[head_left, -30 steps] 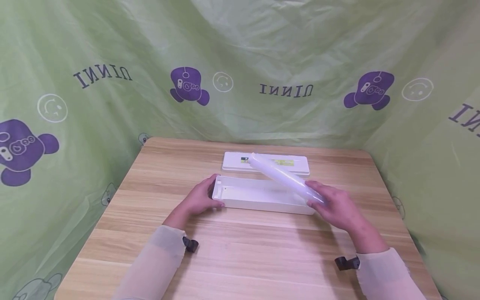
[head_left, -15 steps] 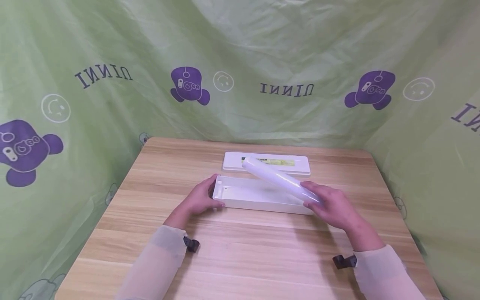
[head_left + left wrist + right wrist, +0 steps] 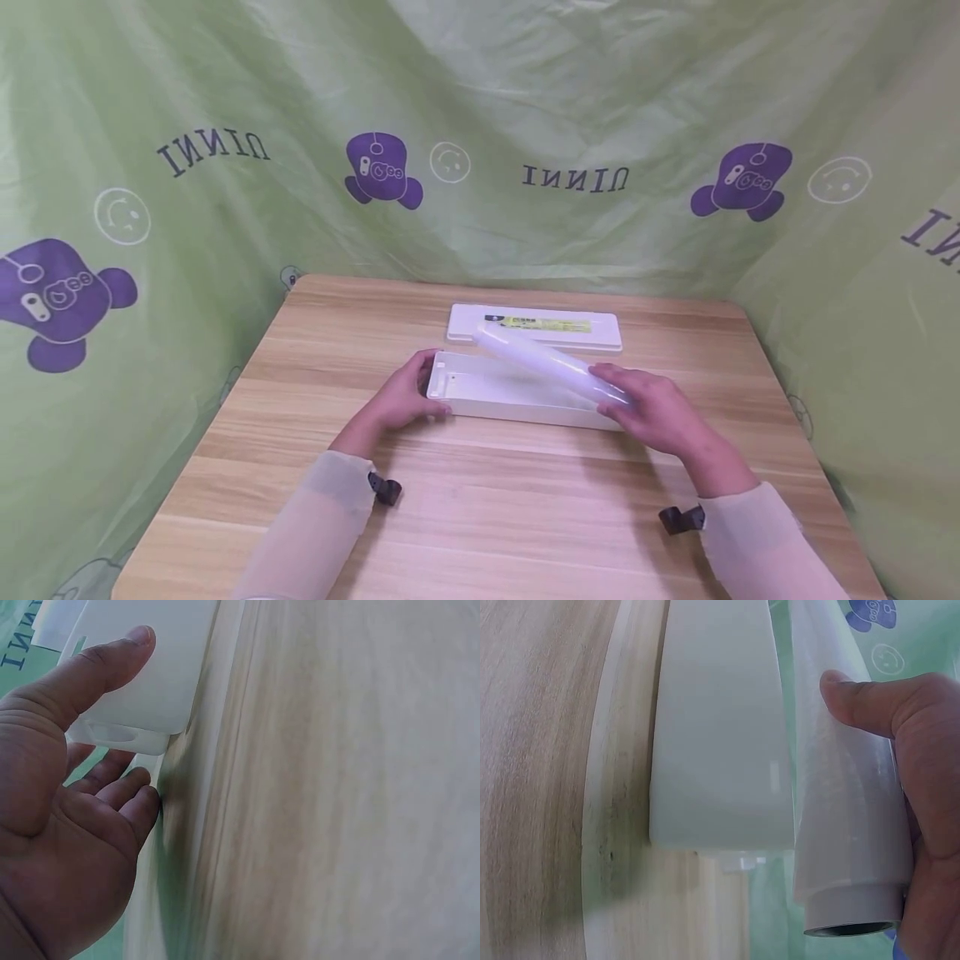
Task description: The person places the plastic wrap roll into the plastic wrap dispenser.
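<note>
At the left, a pale sleeve (image 3: 300, 525), cut off by the lower edge, leads to the left hand (image 3: 405, 398), its grip clamped on the end of a long, open white plastic box (image 3: 525, 411); the thumb presses the near wall, while the fingers are partly hidden round the end. The box sits on the wood-grained desk (image 3: 487, 508), its right end hidden in the head view. Behind lies a flat white rectangular panel (image 3: 459, 323) with a yellow-green label, its print too small to read. Slanting above the box is a glossy, translucent white roll of film (image 3: 543, 362), raised at its left end; the right wrist view shows a dark hollow core. The right hand's (image 3: 660, 412) grip is clamped on the roll's lower end, fingers largely hidden behind it.
</note>
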{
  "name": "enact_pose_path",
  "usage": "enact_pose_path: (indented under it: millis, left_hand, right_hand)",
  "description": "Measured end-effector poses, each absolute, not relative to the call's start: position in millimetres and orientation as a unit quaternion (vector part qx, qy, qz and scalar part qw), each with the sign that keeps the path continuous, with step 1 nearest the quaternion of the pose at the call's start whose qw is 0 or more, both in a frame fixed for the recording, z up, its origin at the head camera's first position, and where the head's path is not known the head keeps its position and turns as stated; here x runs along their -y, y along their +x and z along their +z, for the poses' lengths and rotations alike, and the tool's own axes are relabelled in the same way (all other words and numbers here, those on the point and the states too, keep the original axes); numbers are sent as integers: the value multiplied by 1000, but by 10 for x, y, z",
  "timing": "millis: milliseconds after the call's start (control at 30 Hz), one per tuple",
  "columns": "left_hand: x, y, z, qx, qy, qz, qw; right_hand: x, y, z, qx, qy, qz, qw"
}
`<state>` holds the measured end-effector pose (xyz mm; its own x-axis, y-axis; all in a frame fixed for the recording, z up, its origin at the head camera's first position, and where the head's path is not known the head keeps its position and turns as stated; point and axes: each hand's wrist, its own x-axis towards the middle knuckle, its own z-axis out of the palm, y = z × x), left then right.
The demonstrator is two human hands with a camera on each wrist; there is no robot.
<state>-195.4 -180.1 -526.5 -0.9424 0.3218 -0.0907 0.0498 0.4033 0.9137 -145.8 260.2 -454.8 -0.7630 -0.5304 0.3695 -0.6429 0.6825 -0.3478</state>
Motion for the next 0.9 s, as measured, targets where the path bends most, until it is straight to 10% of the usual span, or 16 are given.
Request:
enact_pose_path:
  millis: [900]
  left_hand:
    - [1798, -1985, -5270, -828, 114, 535, 127]
  right_hand:
    - [-2416, -1572, -4542, 908, 347, 218, 90]
